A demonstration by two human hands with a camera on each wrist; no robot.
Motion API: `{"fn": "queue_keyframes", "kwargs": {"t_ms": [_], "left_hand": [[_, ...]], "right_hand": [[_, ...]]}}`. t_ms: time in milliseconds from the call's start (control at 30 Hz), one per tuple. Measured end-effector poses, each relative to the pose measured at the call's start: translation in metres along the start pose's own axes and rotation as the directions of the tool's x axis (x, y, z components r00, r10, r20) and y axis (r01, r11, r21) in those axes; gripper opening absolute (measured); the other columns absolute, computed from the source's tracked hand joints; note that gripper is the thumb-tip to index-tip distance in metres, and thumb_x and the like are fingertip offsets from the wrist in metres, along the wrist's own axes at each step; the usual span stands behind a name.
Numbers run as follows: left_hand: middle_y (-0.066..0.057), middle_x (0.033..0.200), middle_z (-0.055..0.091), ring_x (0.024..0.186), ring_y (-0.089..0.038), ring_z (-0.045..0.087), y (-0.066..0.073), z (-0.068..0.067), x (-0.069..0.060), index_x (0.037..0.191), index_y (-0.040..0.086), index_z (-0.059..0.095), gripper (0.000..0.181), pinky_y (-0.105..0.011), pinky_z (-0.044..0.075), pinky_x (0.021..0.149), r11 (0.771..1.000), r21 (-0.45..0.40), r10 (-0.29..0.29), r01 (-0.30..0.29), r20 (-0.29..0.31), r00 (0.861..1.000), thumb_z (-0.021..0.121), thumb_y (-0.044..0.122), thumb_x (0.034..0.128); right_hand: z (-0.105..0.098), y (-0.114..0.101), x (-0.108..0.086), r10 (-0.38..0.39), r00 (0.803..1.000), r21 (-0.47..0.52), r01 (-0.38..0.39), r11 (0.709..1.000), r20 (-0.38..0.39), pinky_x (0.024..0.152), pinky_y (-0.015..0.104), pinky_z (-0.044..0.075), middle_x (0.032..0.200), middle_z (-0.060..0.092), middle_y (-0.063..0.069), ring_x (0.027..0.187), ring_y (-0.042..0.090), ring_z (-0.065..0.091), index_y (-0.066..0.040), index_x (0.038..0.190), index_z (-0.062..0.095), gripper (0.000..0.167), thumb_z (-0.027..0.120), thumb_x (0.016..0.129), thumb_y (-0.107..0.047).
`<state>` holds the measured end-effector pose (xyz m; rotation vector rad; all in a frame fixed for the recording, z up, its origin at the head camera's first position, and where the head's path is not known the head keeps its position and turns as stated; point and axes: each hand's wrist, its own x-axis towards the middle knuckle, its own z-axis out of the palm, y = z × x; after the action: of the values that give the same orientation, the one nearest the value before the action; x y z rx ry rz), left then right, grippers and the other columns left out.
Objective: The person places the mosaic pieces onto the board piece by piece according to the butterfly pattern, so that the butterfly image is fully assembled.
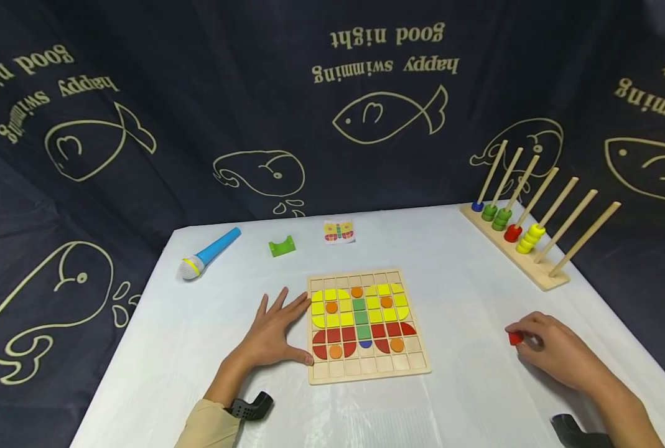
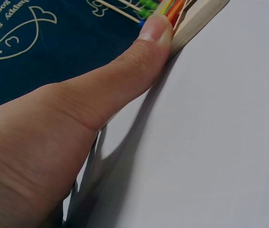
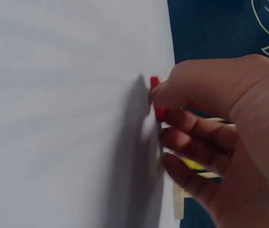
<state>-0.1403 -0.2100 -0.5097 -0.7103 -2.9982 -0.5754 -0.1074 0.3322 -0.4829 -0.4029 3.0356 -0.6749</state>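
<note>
A wooden grid board (image 1: 370,369) lies mid-table, bearing yellow, red, orange, green and blue tiles laid out as a butterfly. My left hand (image 1: 273,333) is spread at the board's left edge, its thumb and fingertips touching the rim. In the left wrist view the thumb (image 2: 125,76) rests against the wooden edge. Out to the right of the board, my right hand (image 1: 556,351) pinches a small red tile (image 1: 515,338) between thumb and fingers, close over the white table. The right wrist view shows this red tile (image 3: 155,85) edge-on; its full shape is hidden by the fingers.
A wooden peg stand (image 1: 545,280) with colored beads is at the back right. Behind the board lie a small butterfly picture card (image 1: 339,232) and a green curved block (image 1: 282,246). A blue toy microphone (image 1: 211,252) is at the back left. A dark printed curtain (image 1: 310,124) hangs behind.
</note>
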Motion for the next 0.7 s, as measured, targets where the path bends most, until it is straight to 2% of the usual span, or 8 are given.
{"fn": "queue_keyframes", "kwargs": {"t_ms": [267, 433, 700], "left_hand": [[0.007, 0.154, 0.031, 0.145, -0.030, 0.009, 0.001, -0.002, -0.001, 0.149, 0.023, 0.038, 0.122, -0.062, 0.000, 0.111, 1.000, -0.005, 0.000, 0.000, -0.006, 1.000, 0.067, 0.086, 0.0492], [0.007, 0.154, 0.031, 0.145, -0.029, 0.008, 0.000, -0.003, -0.001, 0.149, 0.023, 0.038, 0.122, -0.061, 0.000, 0.111, 1.000, -0.002, -0.006, 0.006, -0.008, 1.000, 0.067, 0.086, 0.0491], [0.009, 0.154, 0.029, 0.145, -0.027, 0.006, 0.000, 0.000, 0.000, 0.150, 0.026, 0.036, 0.122, -0.060, -0.001, 0.112, 1.000, 0.001, -0.010, 0.010, 0.005, 1.000, 0.064, 0.088, 0.0485]], "right_hand": [[0.007, -0.012, 0.009, 0.036, 0.999, 0.036, -0.036, 0.999, 0.009, 0.066, 0.032, 0.048, 0.093, 0.059, -0.005, 0.082, 0.015, 0.053, -0.014, 0.099, 0.073, 0.027, 0.080, 0.074, -0.018], [0.015, -0.033, 0.019, -0.024, 1.000, 0.040, 0.024, 0.999, 0.010, 0.069, 0.031, 0.049, 0.092, 0.059, -0.010, 0.082, 0.011, 0.053, -0.017, 0.100, 0.073, 0.026, 0.080, 0.075, -0.020], [0.032, -0.072, 0.030, -0.124, 0.992, 0.031, 0.123, 0.992, 0.007, 0.063, 0.025, 0.048, 0.089, 0.057, -0.015, 0.076, 0.008, 0.051, -0.022, 0.097, 0.075, 0.026, 0.081, 0.073, -0.018]]}}
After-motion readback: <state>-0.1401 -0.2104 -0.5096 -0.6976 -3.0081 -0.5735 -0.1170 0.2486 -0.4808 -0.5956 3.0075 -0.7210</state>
